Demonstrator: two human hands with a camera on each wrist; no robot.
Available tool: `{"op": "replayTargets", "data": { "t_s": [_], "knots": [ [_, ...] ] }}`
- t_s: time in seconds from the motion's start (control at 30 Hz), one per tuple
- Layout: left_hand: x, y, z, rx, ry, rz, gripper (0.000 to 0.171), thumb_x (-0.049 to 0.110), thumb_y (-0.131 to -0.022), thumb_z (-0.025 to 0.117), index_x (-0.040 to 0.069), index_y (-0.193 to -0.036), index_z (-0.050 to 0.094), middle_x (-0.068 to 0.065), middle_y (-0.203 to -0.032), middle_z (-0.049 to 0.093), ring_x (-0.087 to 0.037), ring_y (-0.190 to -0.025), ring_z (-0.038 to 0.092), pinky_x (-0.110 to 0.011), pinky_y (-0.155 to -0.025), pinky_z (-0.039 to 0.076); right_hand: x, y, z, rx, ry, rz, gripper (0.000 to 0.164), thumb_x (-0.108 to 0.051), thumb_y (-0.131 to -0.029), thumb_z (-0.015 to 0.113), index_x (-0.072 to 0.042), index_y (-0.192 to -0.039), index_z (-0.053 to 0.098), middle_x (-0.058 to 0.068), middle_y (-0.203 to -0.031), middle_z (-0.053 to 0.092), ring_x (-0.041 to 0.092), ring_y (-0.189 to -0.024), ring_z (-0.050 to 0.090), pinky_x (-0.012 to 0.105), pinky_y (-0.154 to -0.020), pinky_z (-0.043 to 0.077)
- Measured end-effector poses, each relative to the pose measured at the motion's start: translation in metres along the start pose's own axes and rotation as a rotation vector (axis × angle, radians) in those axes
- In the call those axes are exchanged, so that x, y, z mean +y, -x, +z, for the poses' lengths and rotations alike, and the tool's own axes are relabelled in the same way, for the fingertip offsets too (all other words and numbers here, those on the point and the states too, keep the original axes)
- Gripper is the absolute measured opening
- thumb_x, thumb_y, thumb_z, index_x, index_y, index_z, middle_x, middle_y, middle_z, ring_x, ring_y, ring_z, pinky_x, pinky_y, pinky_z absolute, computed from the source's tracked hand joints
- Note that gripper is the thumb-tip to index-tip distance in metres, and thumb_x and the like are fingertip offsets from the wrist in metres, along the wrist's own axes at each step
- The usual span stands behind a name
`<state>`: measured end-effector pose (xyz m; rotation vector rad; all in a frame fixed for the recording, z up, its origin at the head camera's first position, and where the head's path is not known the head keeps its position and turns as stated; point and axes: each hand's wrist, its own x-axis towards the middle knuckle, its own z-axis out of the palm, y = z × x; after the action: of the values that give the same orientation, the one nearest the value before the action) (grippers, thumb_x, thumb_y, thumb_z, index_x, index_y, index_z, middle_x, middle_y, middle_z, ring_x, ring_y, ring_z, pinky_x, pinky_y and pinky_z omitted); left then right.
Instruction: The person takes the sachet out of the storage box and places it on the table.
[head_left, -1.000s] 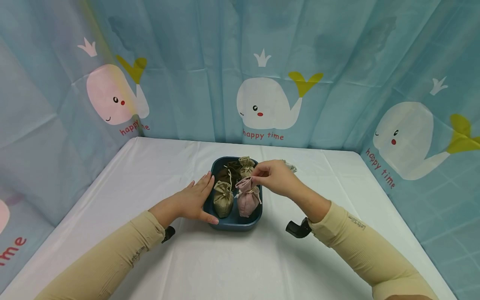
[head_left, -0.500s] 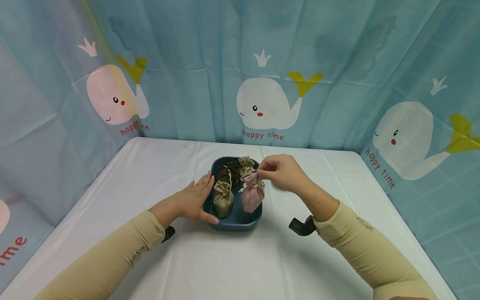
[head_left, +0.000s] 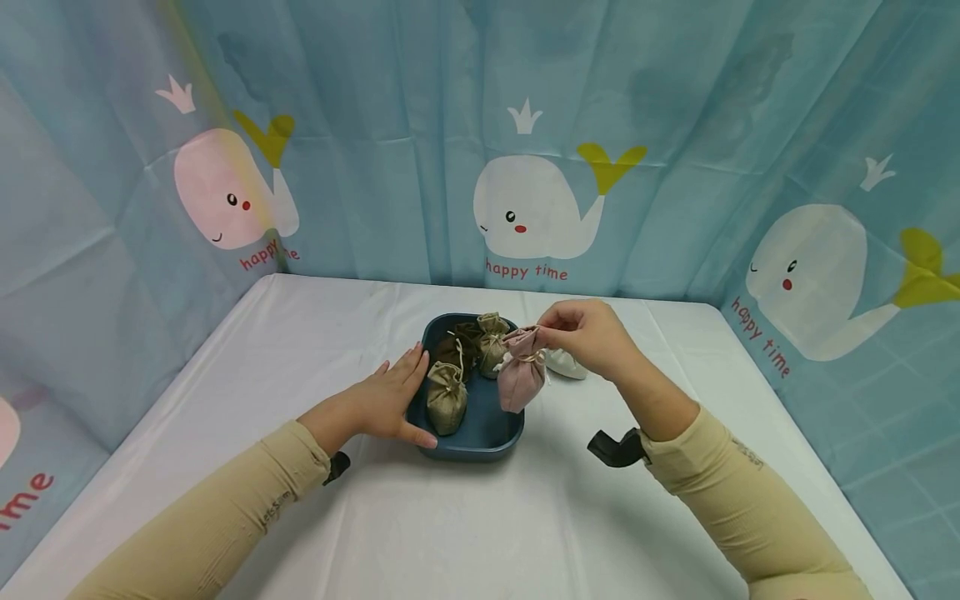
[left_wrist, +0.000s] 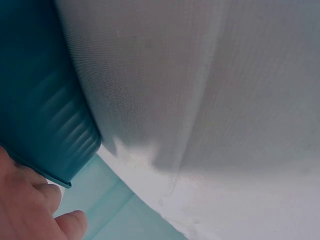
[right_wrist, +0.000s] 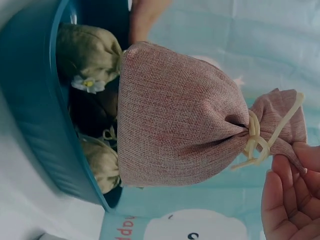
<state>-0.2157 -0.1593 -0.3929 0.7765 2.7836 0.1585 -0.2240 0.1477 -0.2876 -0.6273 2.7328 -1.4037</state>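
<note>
My right hand (head_left: 592, 333) pinches the gathered top of a pink drawstring pouch (head_left: 522, 379), which hangs over the right side of a blue basin (head_left: 480, 453). In the right wrist view the pouch (right_wrist: 185, 120) fills the middle, its cream cord tied in a bow. My left hand (head_left: 386, 400) lies with straight fingers along the basin's left rim. Inside the basin stand an olive pouch (head_left: 447, 400) near the front and another olive pouch (head_left: 492, 342) at the back right. A dark brown pouch (head_left: 454, 350), partly hidden, sits at the back left.
Just right of the basin a whitish pouch (head_left: 566, 364) lies on the white tablecloth (head_left: 450, 533), partly behind my right hand. A blue curtain (head_left: 390, 208) printed with whales stands behind the table and along both sides.
My right hand has lifted the pink pouch from the basin's front right and carried it up and to the right. The whitish pouch shows more now. My left hand stays in place.
</note>
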Motion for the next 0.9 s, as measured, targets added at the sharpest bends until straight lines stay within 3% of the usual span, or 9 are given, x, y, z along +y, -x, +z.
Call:
{"op": "replayTargets", "data": {
  "t_s": [0.53, 0.9],
  "knots": [
    [0.001, 0.002, -0.001, -0.005, 0.009, 0.001, 0.132, 0.087, -0.057, 0.046, 0.003, -0.146, -0.006, -0.014, -0.151, -0.013, -0.028, -0.139, -0.005, -0.054, -0.108, 0.010, 0.020, 0.003, -0.030, 0.119, -0.057, 0.010, 0.014, -0.009, -0.087, 0.063, 0.004, -0.091, 0.067, 0.014, -0.082, 0.065, 0.015, -0.070, 0.061, 0.027, -0.065, 0.052],
    [0.001, 0.001, 0.000, -0.004, 0.004, -0.009, 0.131, 0.085, -0.059, 0.049, 0.004, -0.146, -0.007, -0.014, -0.152, -0.013, -0.026, -0.139, -0.007, -0.053, -0.108, 0.009, 0.035, 0.010, -0.055, 0.224, -0.063, 0.062, 0.024, -0.014, -0.088, 0.063, 0.008, -0.096, 0.064, 0.000, -0.079, 0.065, 0.008, -0.070, 0.062, 0.020, -0.069, 0.051]
  ]
}}
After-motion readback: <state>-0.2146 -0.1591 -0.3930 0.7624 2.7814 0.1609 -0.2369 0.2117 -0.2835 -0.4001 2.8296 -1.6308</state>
